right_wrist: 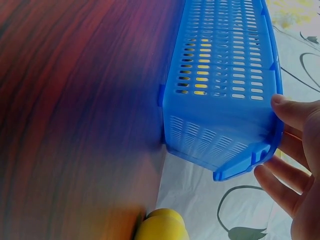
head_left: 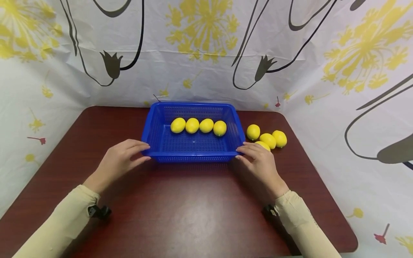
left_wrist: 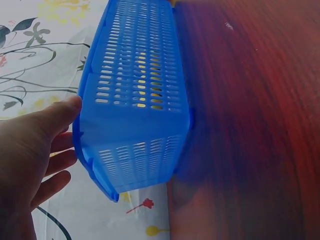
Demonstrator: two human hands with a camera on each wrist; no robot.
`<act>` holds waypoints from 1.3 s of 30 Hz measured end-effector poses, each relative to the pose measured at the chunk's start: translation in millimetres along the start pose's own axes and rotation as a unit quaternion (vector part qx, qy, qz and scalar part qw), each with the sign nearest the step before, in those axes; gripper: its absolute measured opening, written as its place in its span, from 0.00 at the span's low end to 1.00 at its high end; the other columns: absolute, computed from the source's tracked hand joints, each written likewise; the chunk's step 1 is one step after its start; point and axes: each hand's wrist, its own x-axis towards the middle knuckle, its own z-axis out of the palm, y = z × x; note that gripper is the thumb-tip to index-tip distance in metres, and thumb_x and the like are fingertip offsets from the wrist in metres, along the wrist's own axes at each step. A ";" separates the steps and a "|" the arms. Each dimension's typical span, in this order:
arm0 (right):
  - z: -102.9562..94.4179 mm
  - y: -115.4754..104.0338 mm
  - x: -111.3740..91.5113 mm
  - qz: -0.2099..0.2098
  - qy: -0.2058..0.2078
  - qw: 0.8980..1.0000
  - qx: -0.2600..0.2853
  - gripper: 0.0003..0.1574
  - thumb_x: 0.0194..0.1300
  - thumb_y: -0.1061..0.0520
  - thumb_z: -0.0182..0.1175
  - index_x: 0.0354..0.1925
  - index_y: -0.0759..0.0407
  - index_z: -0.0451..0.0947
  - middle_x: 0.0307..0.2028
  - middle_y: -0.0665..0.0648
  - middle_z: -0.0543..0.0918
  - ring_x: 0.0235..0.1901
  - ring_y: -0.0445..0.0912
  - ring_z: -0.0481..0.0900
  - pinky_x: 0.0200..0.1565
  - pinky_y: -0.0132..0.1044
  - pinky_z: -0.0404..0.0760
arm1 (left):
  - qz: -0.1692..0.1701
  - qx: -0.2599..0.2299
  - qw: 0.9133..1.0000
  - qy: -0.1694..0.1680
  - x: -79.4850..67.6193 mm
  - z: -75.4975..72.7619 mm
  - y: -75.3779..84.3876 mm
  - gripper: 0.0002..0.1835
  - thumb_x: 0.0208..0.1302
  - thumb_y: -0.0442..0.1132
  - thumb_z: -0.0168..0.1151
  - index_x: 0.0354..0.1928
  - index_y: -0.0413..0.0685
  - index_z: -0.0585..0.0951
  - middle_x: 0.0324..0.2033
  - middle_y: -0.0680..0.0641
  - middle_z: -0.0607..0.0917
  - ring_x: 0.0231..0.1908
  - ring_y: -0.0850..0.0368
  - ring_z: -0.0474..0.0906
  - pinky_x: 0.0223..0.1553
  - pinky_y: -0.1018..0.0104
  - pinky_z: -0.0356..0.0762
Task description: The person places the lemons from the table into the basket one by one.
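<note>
A blue plastic basket (head_left: pixel 193 154) with slotted walls stands on the table, holding a row of several yellow lemons (head_left: pixel 192 125). My left hand (head_left: pixel 124 157) is at its near left corner. In the left wrist view the thumb (left_wrist: pixel 73 103) lies against the outer rim and the other fingers reach behind it. At the near right corner, my right hand (head_left: pixel 258 163) grips the rim the same way, its thumb (right_wrist: pixel 281 100) on the outside in the right wrist view. More lemons (head_left: pixel 267 141) lie on the table just beyond the right hand, one partly hidden by it.
The dark red wooden table (head_left: pixel 193 211) ends at a white, flower-patterned cloth (head_left: pixel 206 79) behind and on both sides. Each wrist wears a small black camera, such as the left one (head_left: pixel 99 212) below the sleeve cuff.
</note>
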 end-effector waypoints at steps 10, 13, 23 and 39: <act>0.7 0.1 0.1 -0.002 0.000 1.000 -0.005 0.20 0.49 0.54 0.78 0.43 0.56 0.88 0.40 0.56 0.91 0.50 0.53 0.86 0.55 0.50 0.82 | 0.005 -0.014 0.999 0.039 -8.8 12.6 2.6 0.29 0.69 0.61 0.52 0.43 0.43 0.89 0.42 0.45 0.90 0.47 0.48 0.86 0.54 0.61 0.80; 0.8 0.2 -0.2 -0.002 -0.001 1.000 -0.006 0.20 0.50 0.54 0.77 0.43 0.55 0.88 0.41 0.56 0.90 0.50 0.53 0.86 0.55 0.49 0.82 | -0.003 -0.014 0.998 0.054 -11.6 15.9 3.4 0.29 0.69 0.61 0.52 0.42 0.44 0.89 0.42 0.45 0.90 0.47 0.48 0.86 0.56 0.64 0.79; -4.2 0.4 4.8 -0.013 -0.025 0.999 -0.023 0.20 0.49 0.53 0.78 0.43 0.55 0.88 0.41 0.56 0.90 0.50 0.53 0.86 0.54 0.49 0.82 | -0.036 -0.031 0.994 0.099 -14.7 21.6 9.3 0.27 0.66 0.61 0.56 0.43 0.44 0.89 0.43 0.43 0.91 0.45 0.48 0.89 0.53 0.67 0.79; -24.6 16.0 23.8 0.052 -0.040 0.998 0.002 0.25 0.52 0.51 0.76 0.50 0.53 0.86 0.43 0.55 0.89 0.46 0.49 0.84 0.50 0.47 0.81 | -0.069 -0.049 0.989 0.120 -18.5 30.9 10.2 0.27 0.62 0.61 0.60 0.42 0.43 0.89 0.43 0.45 0.91 0.47 0.48 0.88 0.63 0.83 0.68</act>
